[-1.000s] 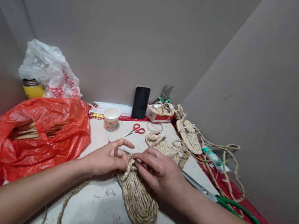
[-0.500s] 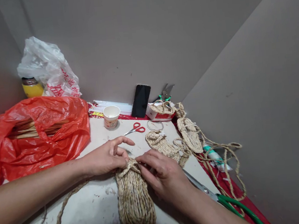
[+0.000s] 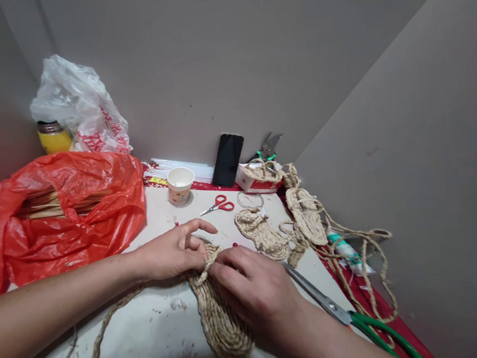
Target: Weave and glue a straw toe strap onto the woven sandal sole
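A small straw slipper (image 3: 223,324), made of braided rows with a strap across its upper end, lies on the white table between my hands. My left hand (image 3: 182,251) pinches the strap end with thumb and fingers, its index finger stretched out above. My right hand (image 3: 254,283) is closed at the strap's right side, fingertips bent down on the braid and covering part of the slipper. Whether it also grips a thin strand is hidden. A braided straw cord (image 3: 98,350) runs from under my left wrist toward the near edge.
Green-handled shears (image 3: 333,309) lie beside my right forearm. Beyond are red scissors (image 3: 223,202), a paper cup (image 3: 180,187), a leaning phone (image 3: 228,160) and another straw slipper (image 3: 264,236). A red plastic bag (image 3: 111,234) holds straw at left; soles and cord (image 3: 307,214) lie at right.
The slipper has turned, its rounded lower end swinging right and up slightly. My right hand has shifted left and further over the slipper; my left hand keeps its pinch.
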`<state>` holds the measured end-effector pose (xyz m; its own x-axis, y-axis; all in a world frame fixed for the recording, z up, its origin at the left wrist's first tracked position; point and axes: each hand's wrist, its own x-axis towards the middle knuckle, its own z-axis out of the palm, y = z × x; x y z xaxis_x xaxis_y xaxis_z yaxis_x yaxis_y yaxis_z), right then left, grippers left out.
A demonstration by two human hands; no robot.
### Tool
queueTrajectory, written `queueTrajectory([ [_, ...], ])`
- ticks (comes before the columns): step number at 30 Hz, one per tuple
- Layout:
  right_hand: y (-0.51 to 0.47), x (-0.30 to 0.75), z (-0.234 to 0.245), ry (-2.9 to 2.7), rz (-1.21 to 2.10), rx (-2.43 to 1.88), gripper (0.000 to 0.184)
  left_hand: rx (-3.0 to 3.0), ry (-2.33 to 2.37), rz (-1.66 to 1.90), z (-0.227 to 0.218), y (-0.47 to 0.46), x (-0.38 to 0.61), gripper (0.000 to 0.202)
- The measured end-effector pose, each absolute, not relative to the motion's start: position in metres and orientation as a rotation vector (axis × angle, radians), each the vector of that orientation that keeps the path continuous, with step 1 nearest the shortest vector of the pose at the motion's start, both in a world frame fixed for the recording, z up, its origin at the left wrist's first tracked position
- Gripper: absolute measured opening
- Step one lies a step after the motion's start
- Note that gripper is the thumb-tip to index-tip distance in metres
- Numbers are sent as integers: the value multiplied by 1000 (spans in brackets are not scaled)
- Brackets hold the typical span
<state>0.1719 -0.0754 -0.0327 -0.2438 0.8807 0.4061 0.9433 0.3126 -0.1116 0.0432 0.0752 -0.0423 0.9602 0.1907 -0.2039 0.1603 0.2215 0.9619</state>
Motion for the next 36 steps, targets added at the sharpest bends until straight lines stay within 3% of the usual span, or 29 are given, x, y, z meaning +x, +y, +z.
queueTrajectory([
  [5, -78, 170, -33, -1968, -66, -1562, 14, 1324, 303, 15, -40, 75, 42, 49],
  [9, -72, 166, -31, -1797, -130, -1630, 23, 1321, 281, 28, -40, 73, 43, 51],
  [12, -66, 163, -34, -1743, -50, -1682, 18, 1328, 286, 37, -39, 71, 43, 53],
  [22, -59, 158, -45, -1571, 150, -1734, 17, 1298, 341, 67, -37, 66, 43, 71],
  [36, -65, 160, -36, -1562, 189, -1685, 18, 1249, 333, 71, -33, 67, 43, 61],
])
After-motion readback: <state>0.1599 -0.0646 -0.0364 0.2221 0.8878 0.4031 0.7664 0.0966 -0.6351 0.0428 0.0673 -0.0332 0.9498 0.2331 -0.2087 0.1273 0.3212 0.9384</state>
